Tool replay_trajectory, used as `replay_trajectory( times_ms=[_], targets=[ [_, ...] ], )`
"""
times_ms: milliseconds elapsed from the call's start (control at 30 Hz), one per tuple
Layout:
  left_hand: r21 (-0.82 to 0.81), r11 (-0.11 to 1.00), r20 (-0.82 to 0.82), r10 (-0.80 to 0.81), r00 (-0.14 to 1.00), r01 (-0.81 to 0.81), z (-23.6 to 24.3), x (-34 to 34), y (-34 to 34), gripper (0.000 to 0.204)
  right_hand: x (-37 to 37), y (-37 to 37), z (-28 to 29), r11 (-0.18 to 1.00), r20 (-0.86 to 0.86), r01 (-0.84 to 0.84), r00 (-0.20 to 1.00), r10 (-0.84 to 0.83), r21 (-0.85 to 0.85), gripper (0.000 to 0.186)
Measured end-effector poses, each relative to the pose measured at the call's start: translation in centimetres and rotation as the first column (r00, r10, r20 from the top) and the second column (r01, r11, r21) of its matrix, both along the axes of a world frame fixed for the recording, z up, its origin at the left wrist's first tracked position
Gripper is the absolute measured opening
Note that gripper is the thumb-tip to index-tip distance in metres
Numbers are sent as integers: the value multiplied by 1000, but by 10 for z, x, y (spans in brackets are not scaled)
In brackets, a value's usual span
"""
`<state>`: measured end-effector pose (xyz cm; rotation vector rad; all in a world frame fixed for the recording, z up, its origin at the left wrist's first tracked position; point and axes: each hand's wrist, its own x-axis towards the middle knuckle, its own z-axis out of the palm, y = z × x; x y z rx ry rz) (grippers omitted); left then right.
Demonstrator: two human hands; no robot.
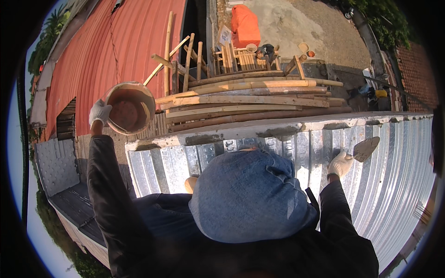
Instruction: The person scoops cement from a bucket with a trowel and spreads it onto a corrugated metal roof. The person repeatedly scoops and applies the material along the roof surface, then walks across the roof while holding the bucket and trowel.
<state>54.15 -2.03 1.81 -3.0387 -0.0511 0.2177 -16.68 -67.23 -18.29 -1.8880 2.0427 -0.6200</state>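
Observation:
My left hand (pixel 99 112), in a white glove, grips the rim of a round bucket (pixel 131 108) smeared with mortar. The bucket is tipped so its inside faces me, and little shows in it besides a reddish-brown bottom. On the right, my gloved right hand (pixel 340 165) is closed round the handle of a trowel (pixel 366 149). Its pointed blade, coated grey, hangs over the corrugated metal sheets (pixel 303 153). Beyond them runs a pale ledge (pixel 222 133) with patches of dark mortar. My knee in blue denim (pixel 250 197) hides part of the sheets.
Bamboo poles (pixel 259 99) lie stacked just past the ledge, with a bamboo platform behind. A red corrugated roof (pixel 125 41) slopes at the left. Far below are an orange tarp (pixel 245 25), a person (pixel 266 51) and sandy ground (pixel 296 28). A brick wall stands far right.

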Motion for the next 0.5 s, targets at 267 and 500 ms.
replay_trajectory(
  times_ms=[267,500],
  targets=[
    [-8,1000,-11,-1,1000,1,5,-2,-3,42,19,15,21,998,81,46,995,-49,39,39],
    [6,1000,3,4,1000,-4,6,-2,-3,41,31,21,30,992,132,100,985,-110,78,39]
  ],
)
